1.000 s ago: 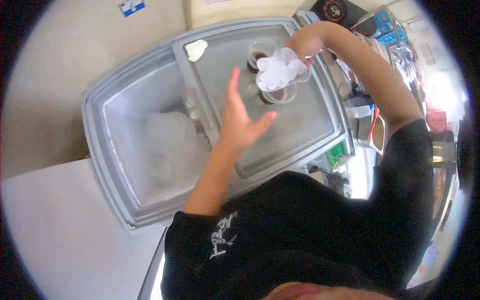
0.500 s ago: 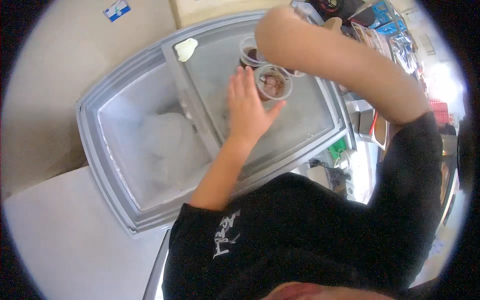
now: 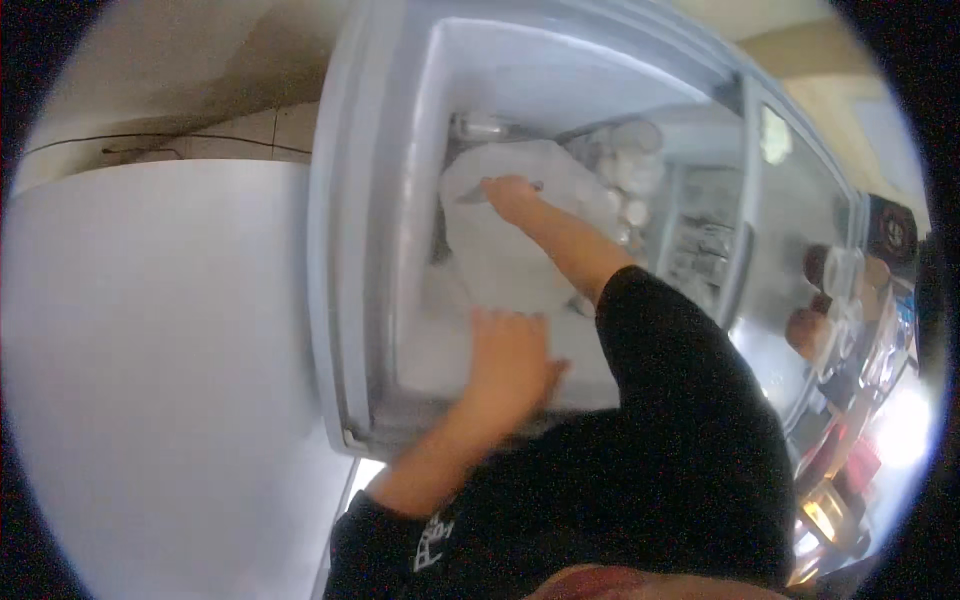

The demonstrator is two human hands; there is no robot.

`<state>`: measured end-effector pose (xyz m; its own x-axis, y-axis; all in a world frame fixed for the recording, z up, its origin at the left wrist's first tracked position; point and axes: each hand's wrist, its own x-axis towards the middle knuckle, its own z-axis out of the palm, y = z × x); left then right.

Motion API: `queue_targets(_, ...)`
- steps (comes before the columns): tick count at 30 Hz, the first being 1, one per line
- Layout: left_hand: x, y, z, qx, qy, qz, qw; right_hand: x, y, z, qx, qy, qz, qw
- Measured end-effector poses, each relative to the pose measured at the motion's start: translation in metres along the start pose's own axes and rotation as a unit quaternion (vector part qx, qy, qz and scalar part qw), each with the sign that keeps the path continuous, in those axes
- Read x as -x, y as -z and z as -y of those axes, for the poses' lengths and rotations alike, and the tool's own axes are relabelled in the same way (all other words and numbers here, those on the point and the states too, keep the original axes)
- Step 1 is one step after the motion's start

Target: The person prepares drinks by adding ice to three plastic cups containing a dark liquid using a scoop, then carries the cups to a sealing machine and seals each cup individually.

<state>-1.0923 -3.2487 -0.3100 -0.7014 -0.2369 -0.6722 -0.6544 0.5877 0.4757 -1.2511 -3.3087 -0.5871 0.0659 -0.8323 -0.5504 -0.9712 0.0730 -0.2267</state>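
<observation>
Head view: the right hand (image 3: 512, 200) has come away from the cups (image 3: 805, 335), at 3 o'clock on the glass lid (image 3: 772, 225), to the white bag (image 3: 520, 262) in the freezer (image 3: 345, 250), near 12 o'clock; work seems shifted there. I cannot tell whether its grip holds the grey thing (image 3: 474, 193) beside it. At its 6 o'clock, the left hand (image 3: 510, 360) looks empty, grip fairly wide.

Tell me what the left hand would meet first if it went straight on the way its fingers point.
Probably the white mound inside the freezer, just ahead of the left hand; blur leaves depth unclear, so it might pass above instead.
</observation>
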Motion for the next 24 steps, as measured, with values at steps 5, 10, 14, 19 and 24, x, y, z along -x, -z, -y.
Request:
queue_targets(5,0.011,0.006,-0.002,0.120,-0.063,-0.110,0.985,0.015,-0.082,-0.053,-0.132,-0.027,0.089,0.987)
queue_targets(10,0.012,0.009,0.000,0.121,-0.055,-0.116,0.984,0.071,-0.084,-0.081,-0.115,-0.065,0.268,0.954)
queue_targets(14,0.013,0.020,0.011,0.096,0.018,-0.132,0.986,0.088,-0.049,-0.071,-0.137,-0.057,0.318,0.936)
queue_targets(19,0.010,0.032,0.038,0.185,0.092,-0.348,0.914,0.081,0.044,-0.029,-0.135,0.016,0.323,0.937)
queue_targets(24,0.005,0.032,0.059,0.289,0.028,-0.553,0.781,0.092,0.151,0.010,-0.102,0.044,0.310,0.944)
